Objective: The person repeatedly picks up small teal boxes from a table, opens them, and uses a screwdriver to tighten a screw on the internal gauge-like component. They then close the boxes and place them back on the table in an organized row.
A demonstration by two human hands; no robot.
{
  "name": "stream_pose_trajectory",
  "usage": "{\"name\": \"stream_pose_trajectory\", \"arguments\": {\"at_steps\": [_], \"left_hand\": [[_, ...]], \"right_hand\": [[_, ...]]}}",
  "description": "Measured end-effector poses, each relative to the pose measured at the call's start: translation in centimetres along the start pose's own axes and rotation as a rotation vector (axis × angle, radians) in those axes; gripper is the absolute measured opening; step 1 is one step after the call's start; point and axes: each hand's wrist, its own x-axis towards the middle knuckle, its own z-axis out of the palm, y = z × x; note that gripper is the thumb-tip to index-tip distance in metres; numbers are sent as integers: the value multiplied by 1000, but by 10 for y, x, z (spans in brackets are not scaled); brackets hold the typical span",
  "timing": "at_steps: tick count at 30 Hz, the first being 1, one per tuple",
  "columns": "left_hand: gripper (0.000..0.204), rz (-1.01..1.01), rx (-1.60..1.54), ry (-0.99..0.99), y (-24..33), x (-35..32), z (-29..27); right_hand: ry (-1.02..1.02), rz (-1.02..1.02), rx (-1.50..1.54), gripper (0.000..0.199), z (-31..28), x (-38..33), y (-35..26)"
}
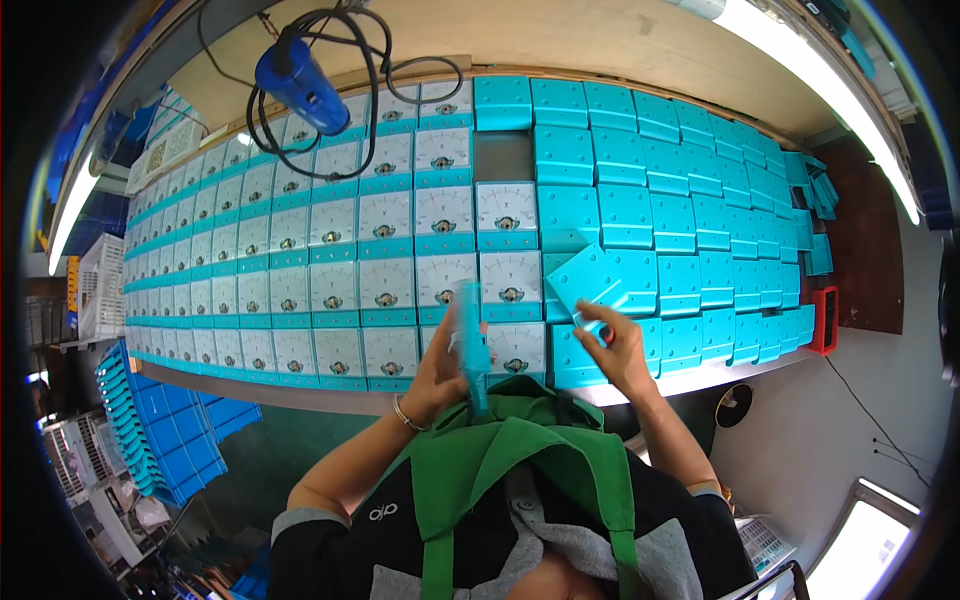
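Observation:
My left hand [438, 368] is closed round a turquoise meter housing [470, 350], held upright above the table's near edge. It is turned edge-on and blurred, so its face is hidden. To its right, my right hand [622, 355] has its fingers curled together, with pale, see-through streaks at the fingertips; what they pinch is too blurred to name. Just beyond those fingertips a turquoise cover [582, 278] lies askew over the rows of covers. Dial meters [508, 275] with white faces and turquoise bases stand in rows ahead of my left hand.
Rows of turquoise covers [680, 225] fill the table's right half. A blue corded power tool [303, 88] hangs over the far left meters, its black cable looped. A red bin [823, 320] sits at the right end. Blue crates [180, 430] stand at lower left.

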Motion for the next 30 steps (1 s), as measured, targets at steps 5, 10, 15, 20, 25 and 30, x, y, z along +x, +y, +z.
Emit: {"name": "stream_pose_trajectory", "arguments": {"at_steps": [5,10,15,20,25,30], "left_hand": [[95,-321,74,-250,21,-5,19],[93,-273,-143,-138,28,20,26],[103,-85,-55,122,20,53,29],[107,-96,0,37,19,61,23],[110,-109,81,66,22,59,22],[110,-108,91,105,23,58,21]], "right_hand": [[116,-4,-706,92,9,25,39],[66,28,-326,95,18,25,38],[-333,387,874,98,12,3,-13],[-352,306,1000,97,28,-3,-23],[-355,277,997,96,32,-5,-20],[-339,257,985,95,31,-4,-26]]}}
